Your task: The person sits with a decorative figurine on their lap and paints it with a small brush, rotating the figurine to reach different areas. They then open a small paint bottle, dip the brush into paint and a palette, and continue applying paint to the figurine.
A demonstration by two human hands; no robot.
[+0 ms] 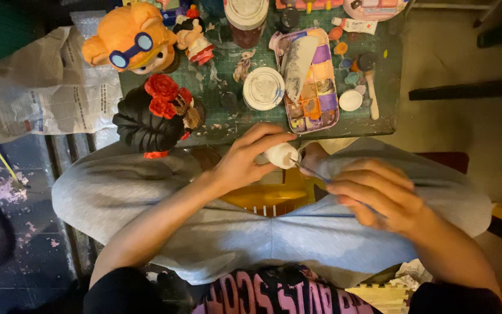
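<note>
My left hand [245, 160] grips a small white figurine [282, 154] above my lap, just below the table's front edge. My right hand [379, 195] holds a thin paintbrush [311, 170] whose tip touches the white figurine. Both hands hover over my grey trousers [164, 192] and a yellow stool [268, 197] between my knees.
A small green table [390, 75] carries a paint palette [312, 81] with purple, yellow and brown wells, a round white lid [263, 88], small paint pots, an orange goggled figure [132, 38] and a black-haired figure with red flowers [155, 113]. Newspaper [42, 93] lies at the left.
</note>
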